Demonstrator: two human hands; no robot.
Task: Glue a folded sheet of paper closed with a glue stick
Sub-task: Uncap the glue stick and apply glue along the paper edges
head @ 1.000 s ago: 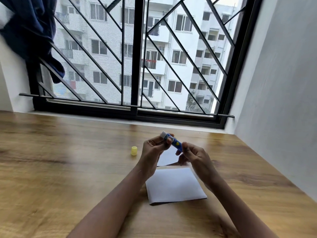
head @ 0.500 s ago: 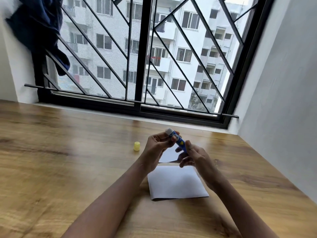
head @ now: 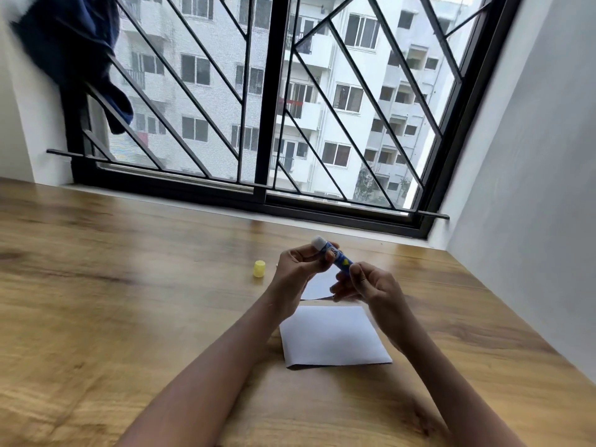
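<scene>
A blue glue stick [head: 338, 260] with its white glue tip bared is held in the air above the table, tilted up to the left. My left hand [head: 295, 272] pinches its upper end near the tip. My right hand [head: 366, 287] grips its lower end. Below the hands a folded white sheet of paper [head: 332, 337] lies flat on the wooden table [head: 113, 301], and its far flap shows between my hands. The yellow cap [head: 259, 268] of the glue stick stands on the table left of my left hand.
A barred black window [head: 267, 108] runs along the table's far edge. A grey wall [head: 532, 188] bounds the table on the right. Dark blue cloth [head: 74, 53] hangs at the window's upper left.
Both hands and the glue stick stay in the same hold above the paper. The view has tilted slightly, so the scene sits a little lower and to the right.
</scene>
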